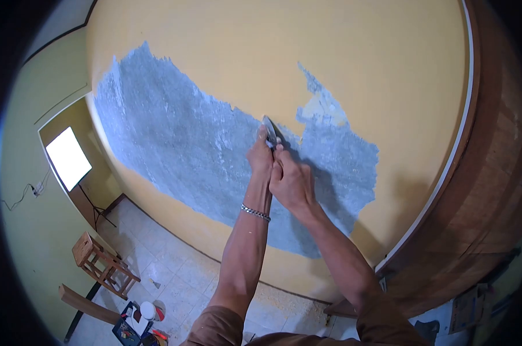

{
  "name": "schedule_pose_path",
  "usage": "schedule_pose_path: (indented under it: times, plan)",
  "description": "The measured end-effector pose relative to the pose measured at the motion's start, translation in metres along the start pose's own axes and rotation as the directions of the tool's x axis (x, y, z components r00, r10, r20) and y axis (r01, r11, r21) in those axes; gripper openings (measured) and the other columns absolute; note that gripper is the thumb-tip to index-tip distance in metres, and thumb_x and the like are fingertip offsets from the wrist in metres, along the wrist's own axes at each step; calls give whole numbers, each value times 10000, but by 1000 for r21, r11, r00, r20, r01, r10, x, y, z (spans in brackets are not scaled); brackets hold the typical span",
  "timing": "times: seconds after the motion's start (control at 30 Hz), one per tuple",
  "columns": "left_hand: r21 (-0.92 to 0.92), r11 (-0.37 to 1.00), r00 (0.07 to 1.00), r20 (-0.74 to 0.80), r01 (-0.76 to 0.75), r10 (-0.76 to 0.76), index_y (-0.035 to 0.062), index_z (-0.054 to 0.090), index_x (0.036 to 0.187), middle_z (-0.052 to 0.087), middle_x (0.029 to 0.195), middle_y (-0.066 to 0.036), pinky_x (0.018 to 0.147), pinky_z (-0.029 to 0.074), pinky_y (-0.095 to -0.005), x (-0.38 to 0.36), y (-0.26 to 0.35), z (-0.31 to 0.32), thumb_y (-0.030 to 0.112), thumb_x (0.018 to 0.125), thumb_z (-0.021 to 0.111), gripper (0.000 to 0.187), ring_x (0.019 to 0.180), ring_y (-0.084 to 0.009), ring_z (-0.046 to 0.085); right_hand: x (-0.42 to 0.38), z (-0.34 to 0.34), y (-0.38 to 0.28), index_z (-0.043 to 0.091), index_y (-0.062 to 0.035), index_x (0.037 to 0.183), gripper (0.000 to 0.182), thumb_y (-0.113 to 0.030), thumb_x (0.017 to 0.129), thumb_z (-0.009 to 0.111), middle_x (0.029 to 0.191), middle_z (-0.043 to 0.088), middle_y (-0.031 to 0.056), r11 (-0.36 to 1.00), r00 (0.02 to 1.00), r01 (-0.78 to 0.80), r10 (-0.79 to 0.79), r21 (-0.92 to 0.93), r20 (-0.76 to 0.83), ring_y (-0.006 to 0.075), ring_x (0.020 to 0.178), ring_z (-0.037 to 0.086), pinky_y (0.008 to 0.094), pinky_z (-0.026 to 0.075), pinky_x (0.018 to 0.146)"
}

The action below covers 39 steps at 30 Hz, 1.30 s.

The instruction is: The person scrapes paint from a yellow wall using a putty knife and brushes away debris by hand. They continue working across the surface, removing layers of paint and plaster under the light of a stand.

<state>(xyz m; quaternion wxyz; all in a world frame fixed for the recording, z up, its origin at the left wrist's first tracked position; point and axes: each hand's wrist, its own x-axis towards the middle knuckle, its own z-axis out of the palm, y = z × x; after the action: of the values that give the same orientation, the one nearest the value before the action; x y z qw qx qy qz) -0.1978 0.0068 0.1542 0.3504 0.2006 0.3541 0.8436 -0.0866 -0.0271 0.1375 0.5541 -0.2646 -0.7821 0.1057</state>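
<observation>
Both of my hands are on a scraper (269, 128), whose metal blade meets the wall at the upper edge of a bare grey patch (186, 138). My left hand (261, 154) is closed on it, with a finger or thumb along the blade. Just below and to the right, my right hand (294, 180) is wrapped round the handle end, which is mostly hidden. Yellow paint (238, 52) surrounds the patch with a ragged edge. A pale, partly stripped spot (323, 111) lies to the right of the blade.
A wooden stool (102, 265) and a lit panel lamp (69, 158) on a stand are at left. Below them sits a dark tray (125, 333) near a white tub (148, 311). Paint flakes litter the tiled floor (180, 277). Brown wooden panelling (480, 150) borders the wall at right.
</observation>
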Motion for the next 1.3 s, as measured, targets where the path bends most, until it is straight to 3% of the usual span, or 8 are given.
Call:
schedule_pose_path:
  times: [0.33,0.47,0.53,0.57,0.77,0.93,1.07,1.3]
  plan:
    - [118,984,991,-16,131,-130,-11,608,846,621,689,-111,410,436,-280,-38,-42,10,346,950,680,379,500,-151,545,-42,-30,13,645,13,1075,222,-50,864,614,978,706,222,999,990,30,-32,-17,-139,393,868,691,432,575,719]
    - [-175,977,992,6,125,-126,1,609,820,617,672,-109,412,434,-294,-25,-19,5,346,970,651,379,506,-160,558,-28,-22,0,639,3,1060,203,-54,868,613,947,708,215,1000,1000,2,-2,12,-6,403,852,686,445,563,726]
    - [-20,989,989,18,146,-146,0,609,804,618,660,-108,426,443,-293,-39,-41,0,357,967,655,395,522,-163,575,-49,-34,4,638,4,1044,187,-42,864,615,944,708,218,999,999,-23,22,-25,-32,392,861,693,434,565,724]
    - [242,964,991,36,114,-126,-3,608,799,619,642,-109,444,454,-289,-43,-56,-6,377,952,673,415,522,-165,583,-60,-40,10,638,4,1044,187,-42,864,615,944,708,218,999,999,-25,24,-22,-34,392,861,693,434,565,724]
    - [-41,973,973,59,226,-224,-14,604,784,603,641,-102,407,445,-288,-70,-60,7,384,919,715,435,464,-163,541,-77,-47,17,648,29,1045,188,-6,864,610,1005,712,222,995,993,-93,91,-25,-68,361,930,706,385,578,750]
    - [-42,972,972,56,231,-229,8,581,799,598,637,-100,387,437,-285,-81,-60,20,351,943,684,387,452,-165,551,-76,-61,20,640,35,1013,157,-13,865,619,992,714,225,999,990,-33,36,25,-137,355,933,706,382,578,753]
    - [-62,978,980,38,200,-198,10,579,804,608,651,-105,398,441,-287,-73,-50,21,363,952,668,392,477,-171,557,-64,-62,14,631,34,993,135,-35,877,619,1026,718,209,984,984,-173,175,-51,35,345,978,703,373,583,790]
    - [-94,980,984,23,175,-174,-10,621,911,603,675,-89,439,439,-260,-59,-39,20,344,945,680,361,509,-148,548,-51,-48,21,630,30,1025,159,-26,877,612,1046,712,215,999,998,-49,50,19,-38,351,972,698,388,580,782]
